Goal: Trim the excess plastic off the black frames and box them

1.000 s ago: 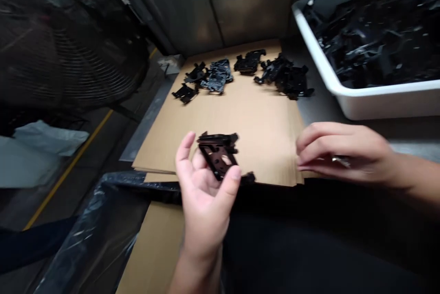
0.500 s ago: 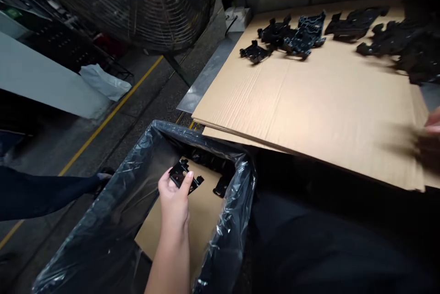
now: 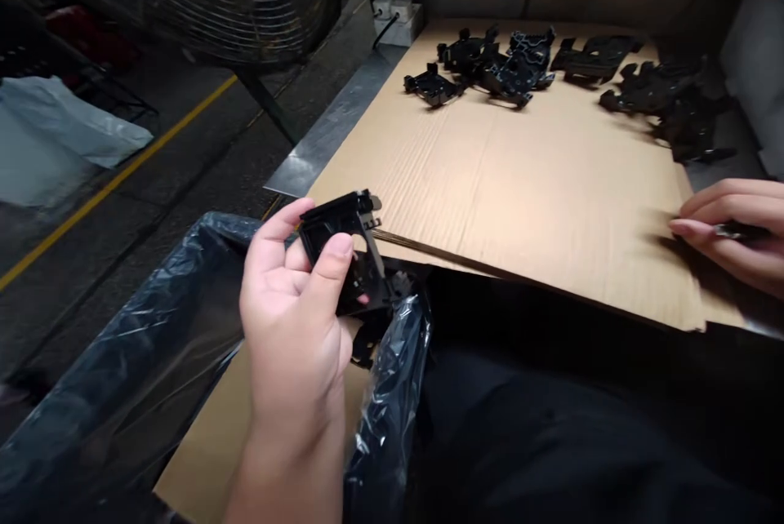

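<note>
Stacked cardboard sheets (image 3: pixel 520 181) lie right of the plastic-lined bin (image 3: pixel 140 320). Nearer the bin, by its far end, my left hand (image 3: pixel 294 304) pinches the black part (image 3: pixel 327 218) between thumb and half-curled fingers, long axis apparently slanting from far left to near right. Well apart, at the sheets' right edge, my right hand (image 3: pixel 741 222) curls around a small shiny thing (image 3: pixel 732 232), mostly hidden.

Holds a black bracket (image 3: pixel 329 221) in the left hand (image 3: pixel 292 308) by the plastic-lined bin (image 3: pixel 395 381), and a shiny thing (image 3: pixel 728 232), mostly hidden, in the right hand (image 3: pixel 748 212) near the cardboard (image 3: pixel 545 197).
</note>
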Demonstrator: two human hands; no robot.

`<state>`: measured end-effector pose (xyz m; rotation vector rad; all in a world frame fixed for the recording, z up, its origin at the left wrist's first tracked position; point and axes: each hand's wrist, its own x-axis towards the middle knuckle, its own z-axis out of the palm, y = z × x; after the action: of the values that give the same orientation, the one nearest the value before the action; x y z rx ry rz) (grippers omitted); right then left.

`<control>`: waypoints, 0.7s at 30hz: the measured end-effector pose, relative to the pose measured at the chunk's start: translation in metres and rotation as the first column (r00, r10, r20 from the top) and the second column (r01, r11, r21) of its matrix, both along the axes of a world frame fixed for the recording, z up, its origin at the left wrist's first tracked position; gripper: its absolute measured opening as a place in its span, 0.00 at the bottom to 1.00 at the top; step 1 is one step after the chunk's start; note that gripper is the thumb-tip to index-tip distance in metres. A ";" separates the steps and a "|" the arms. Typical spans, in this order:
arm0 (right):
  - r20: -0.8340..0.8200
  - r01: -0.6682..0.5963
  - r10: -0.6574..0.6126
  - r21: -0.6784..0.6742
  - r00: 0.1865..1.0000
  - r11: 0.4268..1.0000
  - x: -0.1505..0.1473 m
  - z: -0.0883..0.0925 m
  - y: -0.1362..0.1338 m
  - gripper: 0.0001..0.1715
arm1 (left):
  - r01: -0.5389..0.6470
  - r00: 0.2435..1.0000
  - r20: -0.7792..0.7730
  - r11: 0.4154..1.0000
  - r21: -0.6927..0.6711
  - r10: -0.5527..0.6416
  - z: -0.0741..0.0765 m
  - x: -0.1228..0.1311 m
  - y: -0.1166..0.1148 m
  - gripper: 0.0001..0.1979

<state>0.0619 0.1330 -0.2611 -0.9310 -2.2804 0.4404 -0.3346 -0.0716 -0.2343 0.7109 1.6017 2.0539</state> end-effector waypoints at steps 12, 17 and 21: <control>0.115 -0.356 0.353 0.005 0.928 0.934 0.013 0.002 0.010 0.08 | 0.127 0.992 -0.005 0.992 0.017 -0.127 0.011 0.063 0.056 0.18; 0.112 -0.375 0.378 -0.050 0.919 0.926 0.015 0.002 0.009 0.09 | 0.158 0.984 -0.067 0.980 -0.120 -0.167 0.019 0.083 0.069 0.20; 0.126 -0.390 0.393 -0.048 0.911 0.919 0.011 0.004 0.005 0.10 | 0.149 0.971 -0.152 0.967 -0.207 -0.182 0.025 0.092 0.074 0.22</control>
<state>0.0734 0.1379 -0.2572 -0.5176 -2.5980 0.5894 -0.2422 0.0025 -0.2088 0.9353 1.7430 1.7292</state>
